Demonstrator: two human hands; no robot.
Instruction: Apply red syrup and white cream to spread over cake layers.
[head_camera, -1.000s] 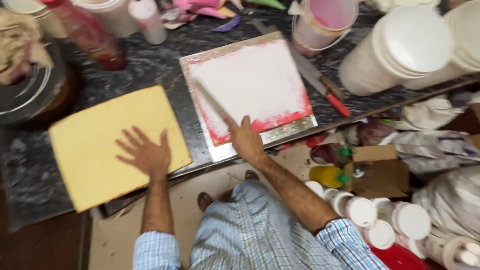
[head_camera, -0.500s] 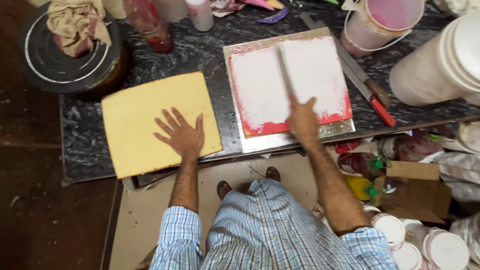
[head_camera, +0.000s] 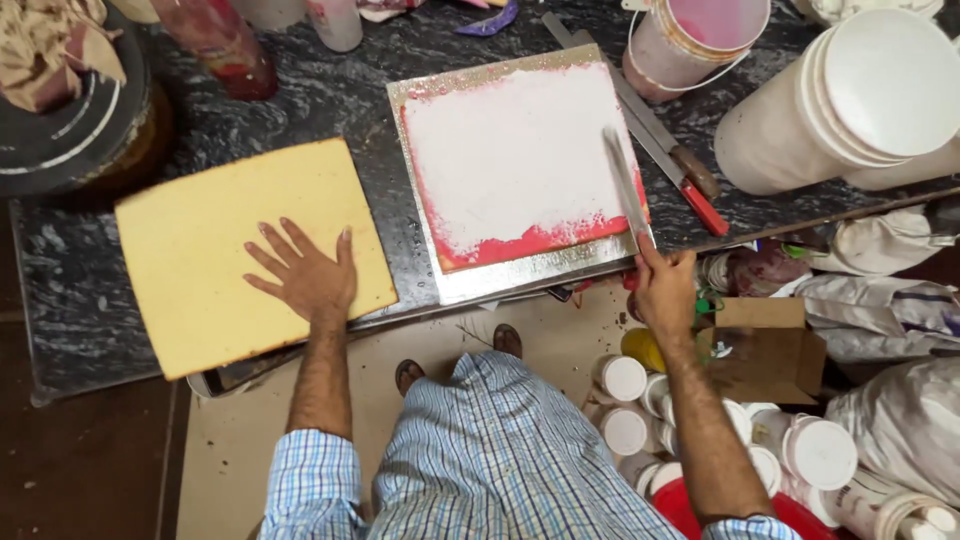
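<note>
head view: right hand (head_camera: 664, 290) grips palette knife (head_camera: 626, 190); left hand (head_camera: 305, 275) flat on sponge sheet (head_camera: 200, 250).

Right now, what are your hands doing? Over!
Left hand flat on yellow sponge sheet. Right hand holds long spatula at iced cake edge. Knives beside board.

Left hand (head_camera: 305, 275) flat on yellow sponge sheet (head_camera: 250, 250), right hand (head_camera: 663, 290) gripping long knife (head_camera: 625, 185) over white-creamed cake (head_camera: 515, 160) on silver board (head_camera: 520, 275), dark marble counter (head_camera: 330, 100)
</note>
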